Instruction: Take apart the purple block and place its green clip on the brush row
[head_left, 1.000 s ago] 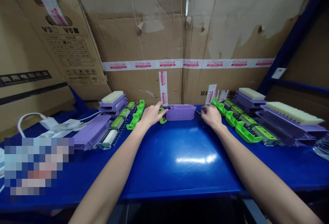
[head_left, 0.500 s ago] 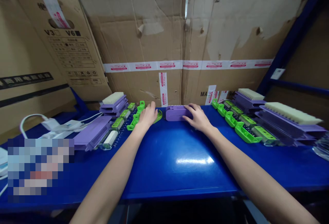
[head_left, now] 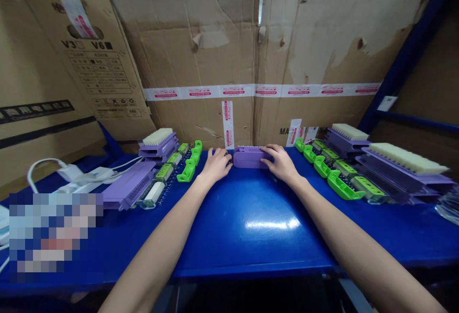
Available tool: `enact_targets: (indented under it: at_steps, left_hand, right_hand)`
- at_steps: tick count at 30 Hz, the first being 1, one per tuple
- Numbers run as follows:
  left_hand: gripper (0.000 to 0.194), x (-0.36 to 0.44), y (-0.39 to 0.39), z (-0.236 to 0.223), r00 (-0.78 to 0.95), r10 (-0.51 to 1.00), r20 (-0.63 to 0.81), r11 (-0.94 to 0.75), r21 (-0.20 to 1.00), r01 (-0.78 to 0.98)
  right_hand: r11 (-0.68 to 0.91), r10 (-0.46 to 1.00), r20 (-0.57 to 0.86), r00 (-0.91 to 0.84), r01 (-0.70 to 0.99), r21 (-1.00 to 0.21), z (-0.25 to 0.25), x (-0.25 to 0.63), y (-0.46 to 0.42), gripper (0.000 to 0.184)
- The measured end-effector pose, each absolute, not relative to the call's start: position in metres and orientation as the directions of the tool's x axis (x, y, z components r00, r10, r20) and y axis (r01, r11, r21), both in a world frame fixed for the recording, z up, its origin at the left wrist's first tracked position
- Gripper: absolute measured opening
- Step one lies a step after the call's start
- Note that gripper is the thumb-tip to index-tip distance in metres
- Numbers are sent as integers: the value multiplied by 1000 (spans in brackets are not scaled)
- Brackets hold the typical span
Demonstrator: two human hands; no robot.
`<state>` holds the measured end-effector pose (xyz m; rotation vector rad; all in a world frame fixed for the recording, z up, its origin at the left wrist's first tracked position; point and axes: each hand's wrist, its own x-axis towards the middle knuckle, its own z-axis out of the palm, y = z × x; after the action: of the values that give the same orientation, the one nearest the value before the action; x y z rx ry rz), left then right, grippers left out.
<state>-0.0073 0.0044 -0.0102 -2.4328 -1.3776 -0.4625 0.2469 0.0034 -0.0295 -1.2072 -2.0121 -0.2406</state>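
A long purple plastic case (head_left: 251,158) with rounded ends stands on its edge near the back of the blue table (head_left: 251,241). My right hand (head_left: 281,163) grips its right end, thumb in front and fingers over the top. At the left end, my left hand (head_left: 217,165) has its fingers curled down, almost touching the case. Something small and dark shows at those fingertips, too hidden to name. Left of that hand lies a row of bright green plastic brackets (head_left: 187,171).
On the left, clear-and-green blocks (head_left: 164,173), a purple housing (head_left: 129,184) and a white power strip (head_left: 84,179) with cables. On the right, more green brackets (head_left: 342,186), blocks (head_left: 366,187) and purple housings topped with cream bristle pads (head_left: 409,157). A cardboard wall (head_left: 201,64) rises behind.
My left hand has moved right to the end of the purple case. The curved green piece beside it is out of sight. The case and my right hand have shifted slightly right.
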Motion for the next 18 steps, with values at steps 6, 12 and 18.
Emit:
enact_targets:
  at_steps: [6,12,18]
  left_hand:
    - [17,-17,12,0,269,805,528,-382,115,917]
    - [11,-20,17,6,80,803,591,-421,467,778]
    - [10,-14,11,11,-73,788,612,-422,621,661]
  right_hand:
    - [432,722,671,-170,868,-244,-27,251,1,32]
    - [408,715,688,-128,875,-261,-32,253,6,34]
    - [425,711,694,-111,854,-300,-37,255,14,38]
